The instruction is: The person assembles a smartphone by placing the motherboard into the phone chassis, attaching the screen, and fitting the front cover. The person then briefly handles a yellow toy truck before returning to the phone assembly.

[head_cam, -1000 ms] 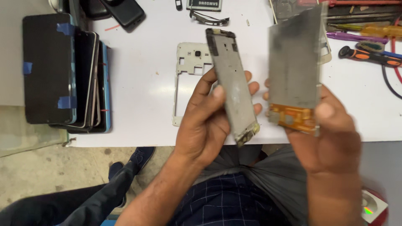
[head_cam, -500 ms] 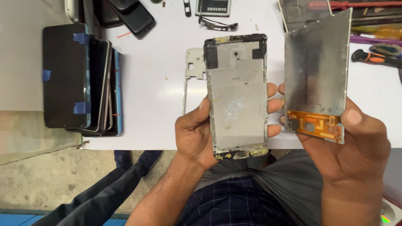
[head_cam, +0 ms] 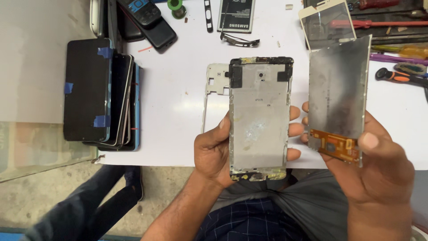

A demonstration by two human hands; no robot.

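My left hand (head_cam: 218,154) grips a grey metal phone middle frame (head_cam: 258,118) by its long edges, its flat inner face turned up toward me over the table's front edge. My right hand (head_cam: 379,167) holds a detached display panel (head_cam: 339,96) from below, its dull silver back facing me and an orange flex cable (head_cam: 334,145) at its lower end. The two parts are side by side and apart. A white plastic phone frame (head_cam: 214,87) lies on the table (head_cam: 178,107) behind the metal frame.
A stack of dark phone screens with blue tape (head_cam: 98,93) lies at the table's left edge. Old phones (head_cam: 147,20), a battery (head_cam: 236,15) and a white front glass (head_cam: 327,24) sit at the back. Screwdrivers and tools (head_cam: 401,76) lie at the right.
My left hand has turned the metal frame from edge-on to flat, face toward me. The display panel in my right hand has stayed beside it. The view has shifted right.
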